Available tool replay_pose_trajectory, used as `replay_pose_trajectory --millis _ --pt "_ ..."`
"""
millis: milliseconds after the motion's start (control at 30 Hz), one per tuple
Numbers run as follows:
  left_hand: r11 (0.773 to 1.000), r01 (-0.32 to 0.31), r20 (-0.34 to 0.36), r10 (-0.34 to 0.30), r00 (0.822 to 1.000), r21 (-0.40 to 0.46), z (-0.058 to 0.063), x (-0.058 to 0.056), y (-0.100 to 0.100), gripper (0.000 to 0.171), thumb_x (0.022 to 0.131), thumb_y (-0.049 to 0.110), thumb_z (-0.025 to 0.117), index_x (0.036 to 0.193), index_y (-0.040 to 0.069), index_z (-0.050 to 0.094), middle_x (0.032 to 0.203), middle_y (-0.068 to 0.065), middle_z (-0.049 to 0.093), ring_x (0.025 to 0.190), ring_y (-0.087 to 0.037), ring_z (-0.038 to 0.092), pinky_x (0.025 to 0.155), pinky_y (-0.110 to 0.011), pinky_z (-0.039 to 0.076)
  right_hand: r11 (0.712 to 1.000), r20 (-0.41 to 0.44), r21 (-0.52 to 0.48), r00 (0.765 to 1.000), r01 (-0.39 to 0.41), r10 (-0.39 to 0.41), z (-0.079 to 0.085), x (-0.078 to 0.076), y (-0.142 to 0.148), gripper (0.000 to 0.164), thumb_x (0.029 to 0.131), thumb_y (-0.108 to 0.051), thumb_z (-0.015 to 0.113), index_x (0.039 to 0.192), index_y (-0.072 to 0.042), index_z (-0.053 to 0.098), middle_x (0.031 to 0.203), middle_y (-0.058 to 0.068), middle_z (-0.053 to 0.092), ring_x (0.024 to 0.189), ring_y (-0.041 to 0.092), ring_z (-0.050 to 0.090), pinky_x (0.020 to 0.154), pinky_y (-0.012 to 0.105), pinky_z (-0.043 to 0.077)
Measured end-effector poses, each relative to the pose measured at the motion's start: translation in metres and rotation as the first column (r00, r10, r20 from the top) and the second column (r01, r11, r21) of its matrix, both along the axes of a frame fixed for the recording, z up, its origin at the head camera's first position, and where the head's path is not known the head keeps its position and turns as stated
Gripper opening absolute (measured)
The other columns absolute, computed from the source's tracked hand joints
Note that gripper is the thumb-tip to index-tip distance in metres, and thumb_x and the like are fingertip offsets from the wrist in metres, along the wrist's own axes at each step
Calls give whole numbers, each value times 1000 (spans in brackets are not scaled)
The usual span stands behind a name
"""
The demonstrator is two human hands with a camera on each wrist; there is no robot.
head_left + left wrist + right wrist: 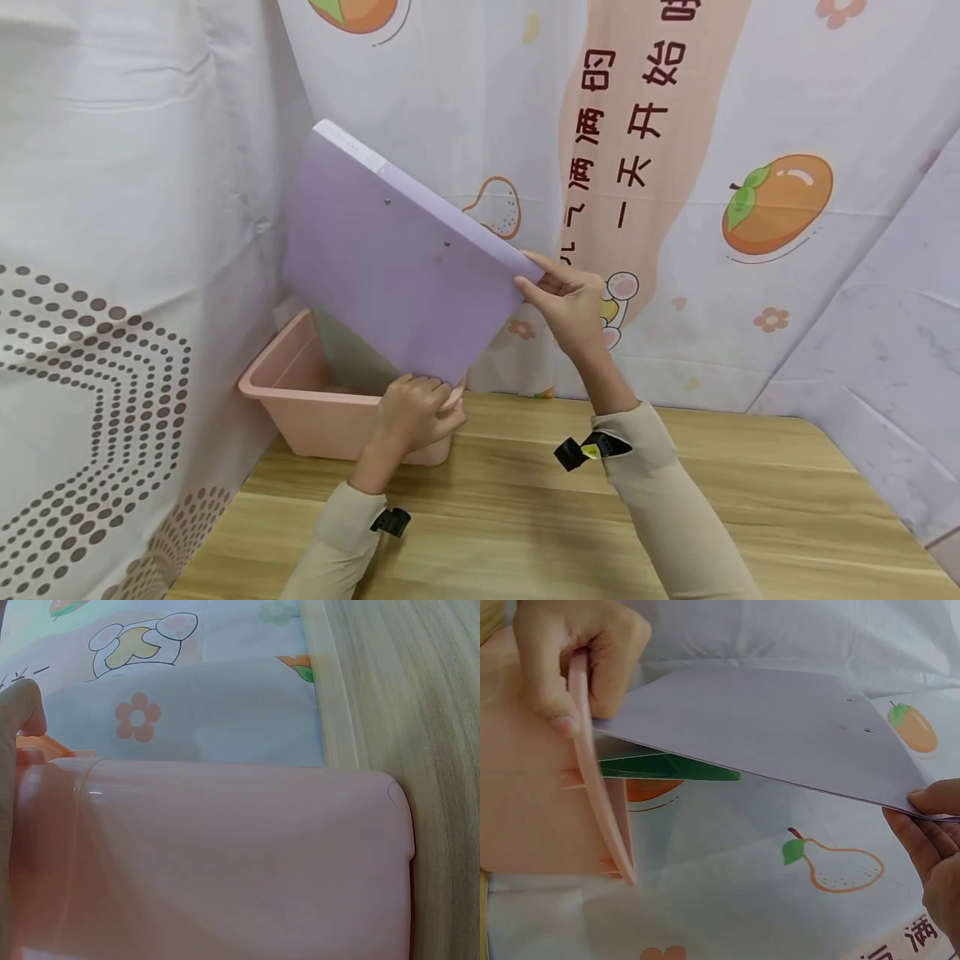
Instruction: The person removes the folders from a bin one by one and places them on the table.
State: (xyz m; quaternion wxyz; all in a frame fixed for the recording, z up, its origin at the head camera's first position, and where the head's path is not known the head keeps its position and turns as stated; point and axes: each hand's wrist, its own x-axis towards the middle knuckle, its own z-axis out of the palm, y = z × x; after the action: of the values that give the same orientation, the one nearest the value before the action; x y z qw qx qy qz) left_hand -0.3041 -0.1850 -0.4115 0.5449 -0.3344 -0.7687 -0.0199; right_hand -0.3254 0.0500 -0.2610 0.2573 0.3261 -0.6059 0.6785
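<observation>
1. The left hand (414, 414) had its grip clenched round the rim of a pink, rectangular, open-topped plastic bin (318, 421), near the end closest to the right hand (572, 304).
2. The right hand's grip was pinching one corner of a flat, pale-purple folder (390, 267), thumb on the near face and fingers behind.
3. The folder was tilted above the bin, its spine uppermost and sloping down toward the right hand. Its lower corner was right beside the left hand; whether the two touched could not be told.
4. The spine carried a whitish label strip (351, 145), and two small metal rivets (447, 244) showed on the cover.
5. Beneath the folder, a flat green piece (682, 768) was visible at the bin's mouth; whether it belonged to the folder was unclear.
6. The bin stood on a wood-grain desk (517, 508), before a white cloth (495, 92) printed with fruit, flowers and dark red characters.
</observation>
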Motion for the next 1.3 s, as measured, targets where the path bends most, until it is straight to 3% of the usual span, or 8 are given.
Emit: replay_pose_trajectory --millis 167,233,567,800,1033,1300 --pt "1000 -7 -4 7 1000 -1 0 0 0 29 78 28 60 57 17 43 50 6 41 44 -8 32 44 -26 29 995 17 -95 1000 5 -3 3 2 14 37 80 20 69 117 21 64 94 0 77 85 9 76 71 26 61" --pt "1000 -9 -1 9 1000 -2 0 0 0 28 79 27 59 57 17 44 50 6 41 44 -8 32 44 -26 28 992 15 -125 1000 20 -18 4 2 20 37 79 21 69 116 22 64 92 -5 77 84 9 77 69 26 60" --pt "1000 -14 4 14 1000 -4 -1 -1 1 31 79 27 60 55 17 42 49 6 40 44 -8 32 45 -25 24 968 -19 -241 997 67 -74 11 6 51 36 77 22 71 112 18 69 88 3 79 79 13 77 67 25 60" --pt "1000 -27 9 27 1000 -5 -1 -1 1 33 79 28 60 55 16 40 50 6 37 45 -8 29 46 -24 22 939 -64 -342 996 33 -58 19 10 79 36 72 28 70 107 17 71 91 11 79 77 16 77 64 25 60" --pt "1000 -17 9 17 1000 0 -1 0 3 33 76 28 62 54 16 41 49 6 37 45 -7 29 45 -24 22 914 -85 -405 996 0 -37 24 15 119 37 71 30 69 107 23 67 90 19 77 77 23 78 62 31 60" --pt "1000 -31 14 31 999 -2 0 1 1 31 75 29 64 55 16 45 50 6 40 46 -7 28 46 -22 22 928 -82 -370 994 36 -71 21 20 165 36 70 35 65 105 26 65 86 20 77 74 23 78 61 30 60"
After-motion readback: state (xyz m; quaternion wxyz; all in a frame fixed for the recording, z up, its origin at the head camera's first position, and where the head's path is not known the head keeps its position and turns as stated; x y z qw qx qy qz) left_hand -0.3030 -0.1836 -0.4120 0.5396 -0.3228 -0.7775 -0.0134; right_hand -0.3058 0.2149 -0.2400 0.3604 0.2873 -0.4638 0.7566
